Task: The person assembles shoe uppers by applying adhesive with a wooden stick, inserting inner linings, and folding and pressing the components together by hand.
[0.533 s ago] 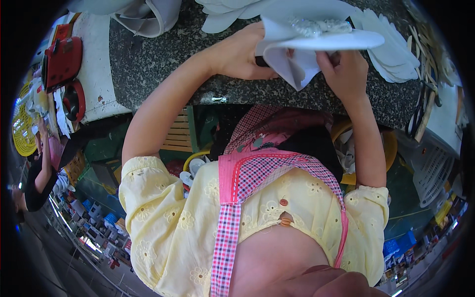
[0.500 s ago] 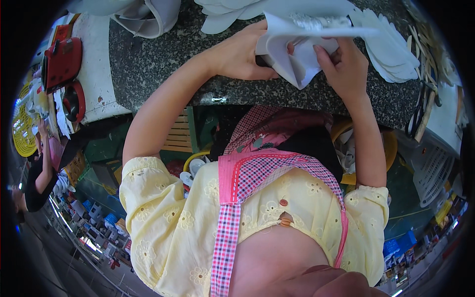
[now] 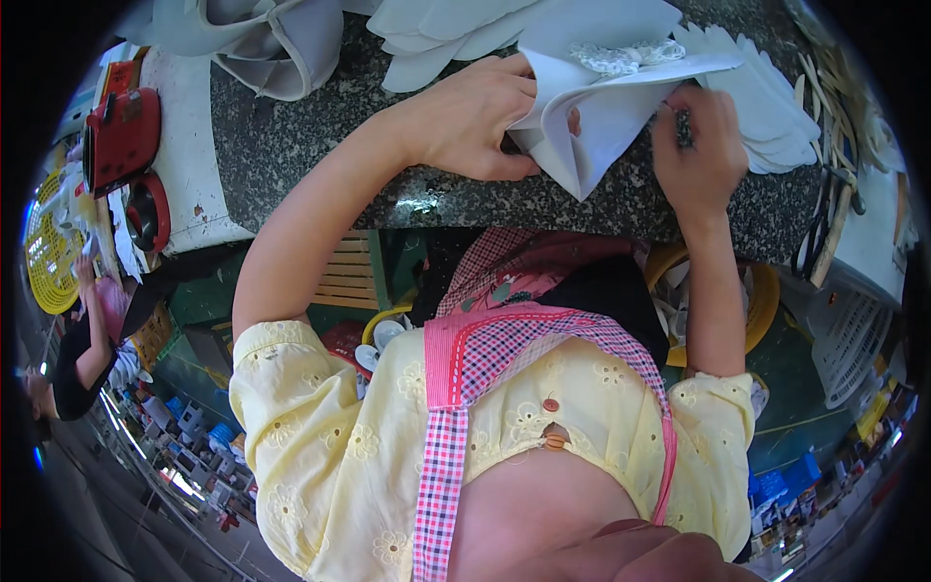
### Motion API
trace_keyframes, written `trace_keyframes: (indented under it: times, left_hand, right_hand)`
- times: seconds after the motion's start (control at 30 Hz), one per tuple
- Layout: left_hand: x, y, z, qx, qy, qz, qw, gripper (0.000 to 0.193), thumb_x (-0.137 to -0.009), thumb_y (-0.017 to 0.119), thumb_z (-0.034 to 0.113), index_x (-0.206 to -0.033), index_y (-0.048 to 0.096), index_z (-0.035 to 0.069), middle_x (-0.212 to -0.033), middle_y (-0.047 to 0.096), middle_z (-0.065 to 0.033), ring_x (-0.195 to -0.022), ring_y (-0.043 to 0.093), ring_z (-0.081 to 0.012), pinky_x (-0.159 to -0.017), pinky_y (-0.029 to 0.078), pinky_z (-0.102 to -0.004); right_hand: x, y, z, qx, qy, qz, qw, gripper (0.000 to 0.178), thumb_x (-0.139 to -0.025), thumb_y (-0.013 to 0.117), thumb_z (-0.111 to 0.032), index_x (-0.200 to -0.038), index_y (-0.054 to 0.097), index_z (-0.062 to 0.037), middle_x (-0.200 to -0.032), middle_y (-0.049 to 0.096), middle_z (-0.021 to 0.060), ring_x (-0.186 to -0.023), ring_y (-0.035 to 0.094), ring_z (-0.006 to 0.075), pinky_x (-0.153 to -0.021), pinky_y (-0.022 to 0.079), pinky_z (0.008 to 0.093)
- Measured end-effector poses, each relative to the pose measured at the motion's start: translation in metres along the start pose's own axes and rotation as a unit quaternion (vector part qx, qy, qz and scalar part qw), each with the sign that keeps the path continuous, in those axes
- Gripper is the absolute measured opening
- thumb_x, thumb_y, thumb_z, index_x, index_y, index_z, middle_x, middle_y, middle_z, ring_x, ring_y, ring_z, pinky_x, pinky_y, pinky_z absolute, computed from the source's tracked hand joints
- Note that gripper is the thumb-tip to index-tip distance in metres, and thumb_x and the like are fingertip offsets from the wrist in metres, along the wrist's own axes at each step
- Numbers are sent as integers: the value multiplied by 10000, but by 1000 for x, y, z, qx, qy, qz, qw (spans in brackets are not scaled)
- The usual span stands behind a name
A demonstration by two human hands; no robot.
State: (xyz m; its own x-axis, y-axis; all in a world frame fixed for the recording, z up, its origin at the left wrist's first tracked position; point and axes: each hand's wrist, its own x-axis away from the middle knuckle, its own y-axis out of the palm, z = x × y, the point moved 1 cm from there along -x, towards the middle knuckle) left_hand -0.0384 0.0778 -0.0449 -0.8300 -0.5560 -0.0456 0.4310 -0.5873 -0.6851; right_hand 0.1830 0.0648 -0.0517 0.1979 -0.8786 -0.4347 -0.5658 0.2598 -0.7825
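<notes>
My left hand (image 3: 477, 118) grips the left edge of a folded white sheet-like piece, which looks like a shoe upper (image 3: 609, 114); its thumb lies below and some fingers are hidden behind. A sparkling silver-white trim (image 3: 626, 58) sits on the upper's top face. To the right, my right hand (image 3: 700, 150) is curled and slightly blurred, thumb and fingertips drawn together just under the upper's right edge. What those fingers hold, if anything, cannot be made out. Flat white sole-shaped pieces (image 3: 766, 102) lie fanned out beyond the right hand.
The speckled dark stone worktop (image 3: 291, 160) carries more white flat pieces (image 3: 436, 29) and curved white shaped parts (image 3: 281, 48) at the far left. Wooden-handled tools (image 3: 836, 218) hang at the right edge. A red device (image 3: 124, 131) stands on the left. Another person (image 3: 82, 364) works far left.
My right hand has come off the upper's right side and moved right and down, fingers curling. The left hand still grips the upper. The whole view has shifted slightly.
</notes>
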Motion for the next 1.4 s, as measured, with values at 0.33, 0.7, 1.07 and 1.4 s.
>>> trace_keyframes:
  times: [0.33, 0.7, 1.07, 1.4]
  left_hand:
    - [14, 6, -6, 47, -20, 63, 997, 412, -581, 682, 181, -970, 612, 64, -1025, 568, -123, -1023, 473, -302, -895, 382, -369]
    - [16, 28, 102, -407, 123, 225, 876, 119, -621, 557, 134, -740, 556, 142, -816, 568, -19, -814, 568, -138, -723, 461, -309]
    - [57, 41, 74, -438, 91, 243, 860, 184, -543, 617, 108, -727, 627, 102, -822, 563, -18, -812, 582, -190, -698, 503, -305]
    - [55, 68, 70, -509, 21, 286, 812, 289, -634, 564, 147, -890, 611, 21, -915, 547, -31, -903, 539, -175, -825, 429, -308]
  right_hand:
    - [-5, 3, 3, -250, -267, -254, 895, 299, -681, 654, -107, -968, 592, -52, -1007, 558, 80, -936, 537, 255, -780, 455, 338]
    - [-19, -7, -22, -75, -319, -388, 861, 324, -636, 672, -167, -914, 586, -24, -1078, 496, 109, -1039, 461, 288, -872, 392, 373]
    - [12, 15, -52, -108, -247, -117, 956, 186, -625, 641, -153, -764, 570, -52, -690, 540, 96, -641, 555, 277, -580, 457, 376]
    - [-3, 13, -47, 14, -349, -36, 936, 180, -680, 656, -185, -726, 520, -76, -624, 530, 51, -552, 557, 223, -500, 466, 317]
